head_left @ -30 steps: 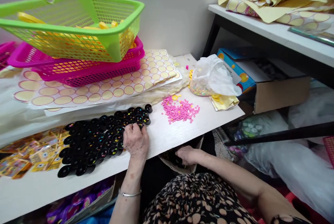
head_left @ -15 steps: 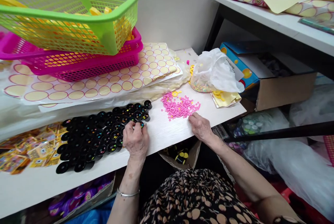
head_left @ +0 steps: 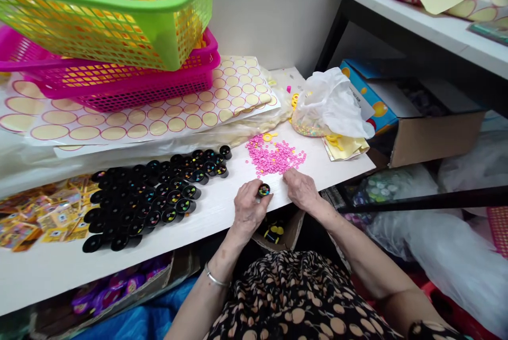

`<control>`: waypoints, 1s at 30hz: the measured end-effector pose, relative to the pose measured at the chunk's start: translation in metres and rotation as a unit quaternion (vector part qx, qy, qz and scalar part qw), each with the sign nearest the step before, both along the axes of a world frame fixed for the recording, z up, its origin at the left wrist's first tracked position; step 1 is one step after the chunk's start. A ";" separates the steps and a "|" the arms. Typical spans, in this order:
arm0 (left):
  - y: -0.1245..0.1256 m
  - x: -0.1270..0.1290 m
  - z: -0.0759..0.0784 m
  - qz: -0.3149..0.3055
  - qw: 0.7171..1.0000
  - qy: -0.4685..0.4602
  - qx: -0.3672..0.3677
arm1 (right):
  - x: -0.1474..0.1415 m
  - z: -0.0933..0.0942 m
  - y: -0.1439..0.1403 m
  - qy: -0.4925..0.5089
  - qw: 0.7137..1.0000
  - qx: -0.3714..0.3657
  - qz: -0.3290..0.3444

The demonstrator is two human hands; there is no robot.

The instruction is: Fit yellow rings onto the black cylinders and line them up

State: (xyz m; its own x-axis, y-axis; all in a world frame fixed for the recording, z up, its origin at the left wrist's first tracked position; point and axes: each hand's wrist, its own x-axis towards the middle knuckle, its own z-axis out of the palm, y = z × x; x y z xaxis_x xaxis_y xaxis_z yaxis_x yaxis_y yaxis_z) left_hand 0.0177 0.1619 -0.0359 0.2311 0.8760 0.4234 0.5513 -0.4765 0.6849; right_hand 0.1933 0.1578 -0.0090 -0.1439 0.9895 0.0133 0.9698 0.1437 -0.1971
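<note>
Cup: my left hand (head_left: 249, 208) pinches one black cup (head_left: 264, 190), mouth up, at the table edge (head_left: 222, 226).
Beads: pink beads (head_left: 277, 157) at one o'clock; my right hand (head_left: 301, 189) curls there, fingertips down.
Care: I judge level cup, one bead.

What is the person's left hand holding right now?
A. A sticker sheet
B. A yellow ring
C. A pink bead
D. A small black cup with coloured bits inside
D: the left hand pinches a small black cup with coloured bits inside, lifted away from the cluster of black cups, while the right hand rests beside the pink beads.
</note>
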 end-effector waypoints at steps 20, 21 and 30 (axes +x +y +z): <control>0.005 0.005 0.002 -0.027 0.995 -0.026 -0.097 | -0.018 0.009 -0.004 0.287 0.947 0.103 0.105; 0.005 0.005 0.003 -0.029 0.995 -0.021 -0.096 | -0.022 0.012 -0.003 0.277 0.949 0.100 0.114; 0.004 0.003 0.005 -0.036 0.995 0.003 -0.091 | -0.031 0.022 0.002 0.117 0.980 0.073 0.146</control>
